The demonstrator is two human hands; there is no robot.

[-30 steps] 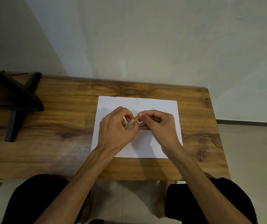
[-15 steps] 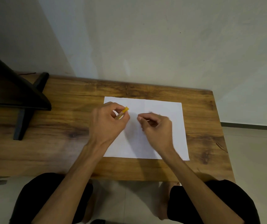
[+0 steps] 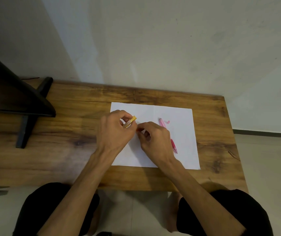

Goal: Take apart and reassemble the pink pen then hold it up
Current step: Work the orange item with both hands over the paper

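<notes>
A pink pen [image 3: 173,144] lies on the white paper [image 3: 180,116], partly hidden under my right hand [image 3: 155,140]. A small pink piece [image 3: 168,122] rests beside its far end. My left hand [image 3: 115,132] is shut on a yellow pen part [image 3: 131,122] whose tip sticks out past the thumb. My right hand pinches a small orange piece [image 3: 137,130] close to the left hand, low over the paper.
The paper lies on a wooden table [image 3: 68,150] against a pale wall. A black stand [image 3: 14,99] occupies the table's left part. My knees sit below the near edge, with tiled floor to the right.
The hands separated, then came close again. The right hand shifted left and down, uncovering the pink pen and the small pink piece on the paper. The camera view shifted.
</notes>
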